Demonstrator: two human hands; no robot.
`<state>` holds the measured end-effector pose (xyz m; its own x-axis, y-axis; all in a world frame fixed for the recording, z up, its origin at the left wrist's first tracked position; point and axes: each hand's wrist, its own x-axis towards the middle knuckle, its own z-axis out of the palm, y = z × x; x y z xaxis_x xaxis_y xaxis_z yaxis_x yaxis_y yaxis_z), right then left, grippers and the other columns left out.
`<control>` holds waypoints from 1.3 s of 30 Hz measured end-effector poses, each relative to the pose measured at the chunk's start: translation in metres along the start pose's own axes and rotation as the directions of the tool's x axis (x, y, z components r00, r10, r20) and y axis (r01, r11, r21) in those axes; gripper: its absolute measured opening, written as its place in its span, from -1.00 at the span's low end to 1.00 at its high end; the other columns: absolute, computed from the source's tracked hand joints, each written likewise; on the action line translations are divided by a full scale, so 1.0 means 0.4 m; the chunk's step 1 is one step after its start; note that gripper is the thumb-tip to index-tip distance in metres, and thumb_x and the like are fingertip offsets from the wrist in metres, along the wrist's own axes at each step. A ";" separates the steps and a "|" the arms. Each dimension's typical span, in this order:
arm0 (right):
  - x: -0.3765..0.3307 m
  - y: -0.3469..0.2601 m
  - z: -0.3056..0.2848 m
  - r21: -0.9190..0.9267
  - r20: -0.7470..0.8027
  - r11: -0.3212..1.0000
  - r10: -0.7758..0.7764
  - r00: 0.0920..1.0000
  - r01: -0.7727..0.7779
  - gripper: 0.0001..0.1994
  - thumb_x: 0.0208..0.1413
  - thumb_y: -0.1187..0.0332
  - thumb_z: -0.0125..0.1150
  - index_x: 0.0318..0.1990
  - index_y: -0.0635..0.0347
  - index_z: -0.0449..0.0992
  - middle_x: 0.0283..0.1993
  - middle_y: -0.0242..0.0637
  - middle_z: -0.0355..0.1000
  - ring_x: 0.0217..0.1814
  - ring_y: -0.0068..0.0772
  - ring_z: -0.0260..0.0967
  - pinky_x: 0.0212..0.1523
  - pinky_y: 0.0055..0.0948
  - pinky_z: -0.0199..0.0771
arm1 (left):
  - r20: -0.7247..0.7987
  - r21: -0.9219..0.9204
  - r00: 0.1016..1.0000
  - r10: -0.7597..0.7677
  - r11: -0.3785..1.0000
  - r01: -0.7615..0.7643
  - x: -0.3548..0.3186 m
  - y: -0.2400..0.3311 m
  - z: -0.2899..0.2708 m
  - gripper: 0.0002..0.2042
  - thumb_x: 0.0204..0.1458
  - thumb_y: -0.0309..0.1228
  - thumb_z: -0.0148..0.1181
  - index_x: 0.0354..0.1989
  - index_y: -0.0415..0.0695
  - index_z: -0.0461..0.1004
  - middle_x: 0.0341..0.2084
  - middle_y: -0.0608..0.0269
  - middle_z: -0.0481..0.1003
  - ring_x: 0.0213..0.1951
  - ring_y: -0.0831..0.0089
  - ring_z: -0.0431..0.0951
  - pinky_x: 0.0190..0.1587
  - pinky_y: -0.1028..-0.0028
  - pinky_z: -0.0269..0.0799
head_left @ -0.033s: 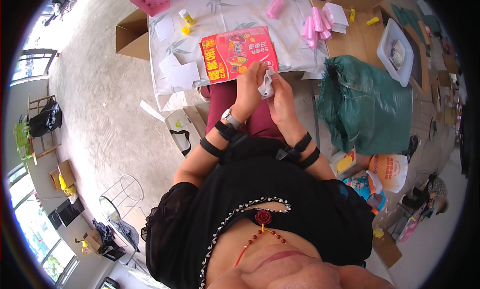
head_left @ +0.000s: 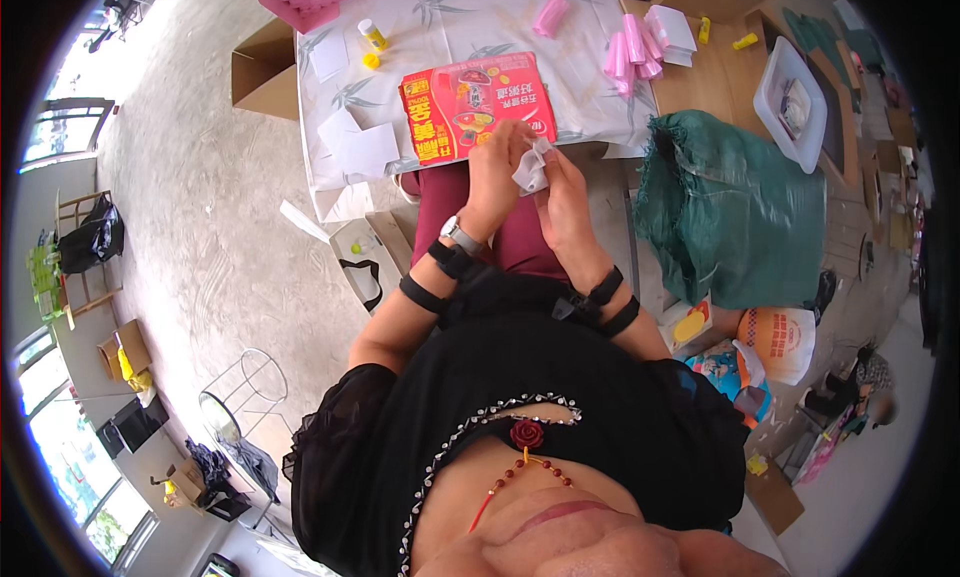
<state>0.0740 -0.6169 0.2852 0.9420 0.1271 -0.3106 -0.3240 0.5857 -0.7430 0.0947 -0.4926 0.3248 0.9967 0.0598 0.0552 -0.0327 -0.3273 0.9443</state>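
Over my lap, just in front of the table edge, my two hands meet at a piece of crumpled white paper [head_left: 531, 172]. My left hand [head_left: 493, 174] closes on its left side with curled fingers. From the other side my right hand [head_left: 567, 195] pinches it; some fingertips are hidden behind the paper. Right beyond my hands a red and yellow printed cardboard piece [head_left: 478, 107] lies flat on the table. White paper pieces [head_left: 365, 149] are to its left. A glue stick [head_left: 372, 34] stands farther back, with a yellow cap [head_left: 372, 62] beside it.
Pink rolled pieces [head_left: 630, 52] and a stack of white cards [head_left: 672, 35] lie at the table's right. A pink basket [head_left: 300, 2] is at the far left. To my right stand a large green sack [head_left: 745, 217] and a white plastic tub [head_left: 812, 127]. Someone sits farther right.
The white paper has shifted slightly and looks more spread out between my fingers. My left hand has moved a little; the table things lie as before.
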 end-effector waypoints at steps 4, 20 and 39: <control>-0.016 -0.035 -0.019 0.129 -0.061 0.990 -0.045 0.997 0.052 -0.65 0.44 0.30 -0.08 0.20 0.36 0.40 0.15 -0.15 0.46 0.20 -0.32 0.45 0.23 -0.32 0.45 | 0.195 -0.529 0.975 -0.103 0.827 0.193 0.060 -0.097 -0.062 -0.45 0.42 -0.08 -0.25 0.33 -0.29 0.30 0.15 -0.01 0.48 0.16 0.23 0.49 0.20 0.35 0.38; -0.017 -0.154 0.103 -0.048 -0.016 0.973 -0.228 0.974 0.227 -0.44 0.48 0.14 -0.22 0.45 0.34 0.08 0.50 -0.08 0.08 0.56 -0.23 0.00 0.53 -0.25 -0.06 | 0.249 -0.129 0.853 0.458 0.889 -0.440 -0.044 0.048 0.065 -0.21 0.31 0.07 -0.24 0.48 -0.36 -0.11 0.50 -0.23 -0.18 0.54 -0.05 -0.29 0.51 0.09 -0.46; -0.026 -0.194 0.052 0.362 0.318 0.905 0.107 0.942 -0.225 -0.18 0.37 -0.23 -0.20 0.47 0.33 -0.05 0.53 -0.06 0.01 0.55 -0.19 0.03 0.50 -0.20 0.04 | 0.188 0.221 0.815 0.548 0.785 -0.579 0.013 0.053 0.029 -0.59 0.24 -0.35 0.11 0.27 -0.11 0.41 0.25 0.09 0.40 0.36 0.14 0.30 0.41 0.11 0.06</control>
<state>0.0912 -0.6468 0.3582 0.8806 0.4368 -0.1840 -0.4733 0.7908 -0.3880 0.1001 -0.5102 0.3411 0.8086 -0.3082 0.5012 -0.5859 -0.4997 0.6380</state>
